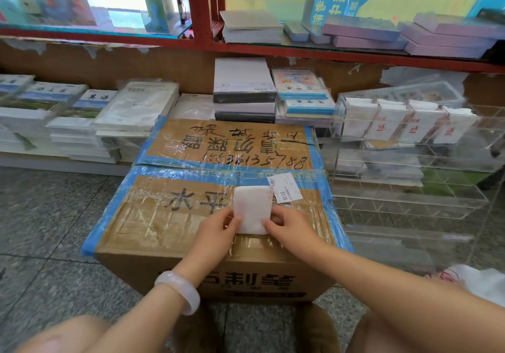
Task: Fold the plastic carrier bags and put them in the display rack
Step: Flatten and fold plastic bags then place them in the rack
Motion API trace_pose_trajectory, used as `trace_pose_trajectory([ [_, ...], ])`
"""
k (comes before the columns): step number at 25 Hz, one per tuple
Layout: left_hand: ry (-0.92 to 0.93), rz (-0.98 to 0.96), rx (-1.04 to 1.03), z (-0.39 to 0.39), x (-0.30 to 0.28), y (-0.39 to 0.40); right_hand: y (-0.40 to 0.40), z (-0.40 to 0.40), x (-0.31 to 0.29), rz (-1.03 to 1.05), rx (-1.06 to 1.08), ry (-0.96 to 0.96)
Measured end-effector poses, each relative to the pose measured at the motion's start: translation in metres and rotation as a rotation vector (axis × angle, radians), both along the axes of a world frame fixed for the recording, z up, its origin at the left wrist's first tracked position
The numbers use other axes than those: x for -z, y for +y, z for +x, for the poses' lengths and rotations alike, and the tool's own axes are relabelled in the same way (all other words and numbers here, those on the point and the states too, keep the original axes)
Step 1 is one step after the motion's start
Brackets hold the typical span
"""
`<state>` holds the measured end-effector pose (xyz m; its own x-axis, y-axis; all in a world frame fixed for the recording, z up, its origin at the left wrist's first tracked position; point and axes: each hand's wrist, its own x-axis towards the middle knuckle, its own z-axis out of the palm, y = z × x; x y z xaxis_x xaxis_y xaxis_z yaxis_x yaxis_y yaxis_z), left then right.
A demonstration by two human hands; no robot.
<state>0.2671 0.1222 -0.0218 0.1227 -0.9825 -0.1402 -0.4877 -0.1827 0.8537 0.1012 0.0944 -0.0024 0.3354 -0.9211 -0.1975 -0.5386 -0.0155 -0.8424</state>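
A white plastic carrier bag, folded into a small thick rectangle, lies on top of a taped cardboard box. My left hand pinches its lower left edge and my right hand holds its lower right edge. A clear acrylic display rack stands to the right of the box; its top row holds several folded white bags with red print. More loose white bags lie on the floor at the lower right.
Stacks of books and notebooks fill the low shelf behind the box. A red-framed glass shelf runs above. A white label is stuck on the box beside the bag. Grey speckled floor tiles surround the box.
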Motion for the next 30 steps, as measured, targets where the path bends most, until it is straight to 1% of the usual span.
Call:
trace_pose_trajectory([
  [3,-0.134,0.025,-0.015,-0.002,0.0,-0.004,0.008,0.006,-0.006,0.172,0.098,-0.069],
  [6,-0.25,0.032,-0.011,-0.002,0.002,-0.009,0.015,0.008,-0.012,0.274,0.094,-0.11],
  [8,-0.294,0.051,0.007,-0.002,0.002,-0.011,0.009,0.004,-0.013,0.24,0.204,-0.156],
  [9,-0.32,0.061,0.021,-0.002,0.001,-0.012,0.004,0.001,-0.012,0.163,0.257,-0.139],
  [10,-0.355,0.064,0.043,-0.002,0.0,-0.012,-0.001,-0.002,-0.012,0.016,0.256,-0.059],
  [11,-0.39,0.064,0.068,-0.002,-0.002,-0.012,-0.005,-0.005,-0.011,-0.174,0.193,0.063],
  [13,-0.433,0.049,0.111,0.0,-0.004,-0.012,-0.01,-0.005,-0.008,-0.501,-0.103,0.284],
  [14,-0.436,0.052,0.118,0.001,-0.004,-0.012,-0.01,-0.001,-0.005,-0.566,-0.291,0.388],
  [15,-0.428,0.055,0.112,0.002,-0.003,-0.012,-0.011,0.002,0.001,-0.571,-0.463,0.489],
  [16,-0.418,0.06,0.1,0.004,-0.002,-0.013,-0.012,0.006,0.007,-0.544,-0.589,0.58],
  [17,-0.413,0.058,0.08,0.005,-0.001,-0.015,-0.015,0.007,0.014,-0.51,-0.661,0.644],
  [19,-0.482,-0.001,0.034,0.006,0.0,-0.012,-0.02,0.005,0.023,-0.467,-0.689,0.695],
  [20,-0.578,-0.114,0.036,0.006,0.004,-0.008,-0.02,0.005,0.025,-0.458,-0.687,0.7],
  [21,-0.713,-0.264,0.091,0.005,0.01,-0.002,-0.02,0.005,0.026,-0.453,-0.684,0.704],
  [22,-0.816,-0.395,0.19,0.003,0.018,0.007,-0.018,0.005,0.025,-0.446,-0.68,0.706],
  [23,-0.904,-0.488,0.295,0.0,0.029,0.017,-0.017,0.006,0.025,-0.437,-0.674,0.705],
  [24,-0.943,-0.491,0.376,-0.001,0.036,0.028,-0.017,0.007,0.025,-0.429,-0.668,0.702],
  [25,-0.956,-0.499,0.397,0.001,0.043,0.036,-0.017,0.008,0.024,-0.426,-0.665,0.707],
  [26,-0.958,-0.453,0.415,0.003,0.047,0.041,-0.019,0.009,0.024,-0.424,-0.671,0.719],
  [28,-1.023,-0.432,0.427,0.007,0.052,0.047,-0.022,0.009,0.022,-0.412,-0.696,0.746],
  [30,-1.064,-0.464,0.467,0.011,0.05,0.05,-0.027,0.007,0.021,-0.403,-0.696,0.759],
])
